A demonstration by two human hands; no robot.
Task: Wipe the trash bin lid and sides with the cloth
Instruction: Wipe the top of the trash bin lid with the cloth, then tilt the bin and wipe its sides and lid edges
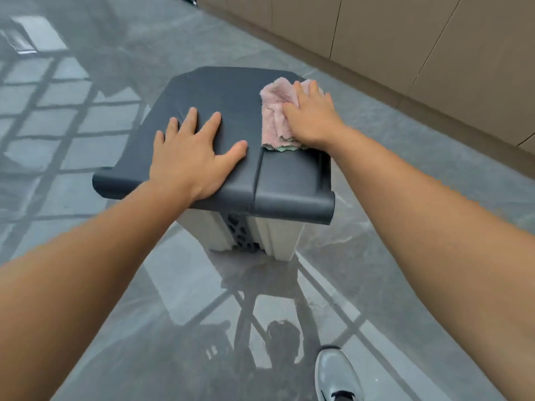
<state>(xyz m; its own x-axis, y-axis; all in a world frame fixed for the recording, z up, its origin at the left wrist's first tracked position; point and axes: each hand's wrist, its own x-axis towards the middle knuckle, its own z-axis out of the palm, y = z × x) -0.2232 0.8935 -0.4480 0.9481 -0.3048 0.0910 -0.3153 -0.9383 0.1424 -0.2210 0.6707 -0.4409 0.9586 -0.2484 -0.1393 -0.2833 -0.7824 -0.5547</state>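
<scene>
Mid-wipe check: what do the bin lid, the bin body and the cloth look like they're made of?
Lid: likely moulded plastic, dark grey, matte, with rounded edges and a seam line. Bin body: probably plastic too, pale cream, ribbed panels around a dark perforated strip. Cloth: looks like microfibre terry, pink with a green edge, fluffy pile, bunched under the right hand.

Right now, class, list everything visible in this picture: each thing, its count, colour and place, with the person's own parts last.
Dark grey plastic bin lid: one, closed on the bin, centre.
Pale cream bin body: one, under the lid, on the floor.
Pink fluffy cloth: one, on the lid's right part.
Glossy grey tiled floor: all around.
Beige panelled wall: upper right.
Grey shoe: one, bottom.
Left hand: flat on the lid.
Right hand: pressing the cloth.
</scene>
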